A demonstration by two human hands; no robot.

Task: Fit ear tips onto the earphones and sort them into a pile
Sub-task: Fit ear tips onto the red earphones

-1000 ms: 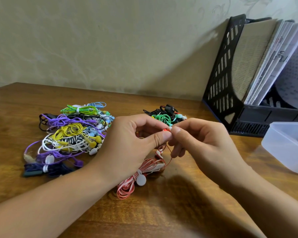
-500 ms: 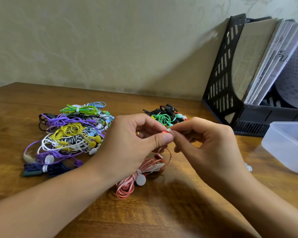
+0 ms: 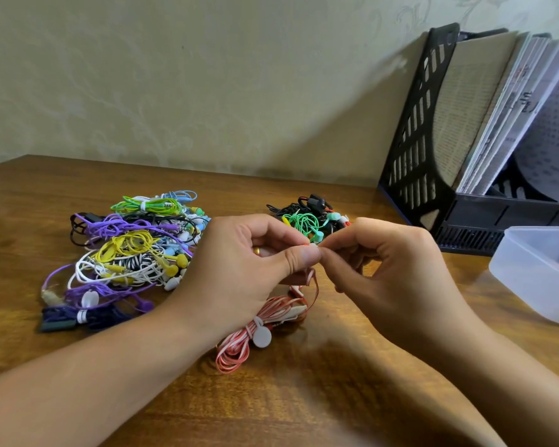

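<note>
Fingers of the left hand [image 3: 239, 269] pinch a red earbud [image 3: 306, 245]; right hand [image 3: 391, 269] fingertips pinch its white tip; red-and-white striped cable [image 3: 265, 321] hangs below.

Both forearms are bare, with no sleeves showing up to the frame's edge. The left hand [image 3: 239, 269] wears a gold-coloured ring; the right hand [image 3: 397, 279] shows short, unpainted fingernails.

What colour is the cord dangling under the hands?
Red and white striped cord, clearest in the head view.
</note>
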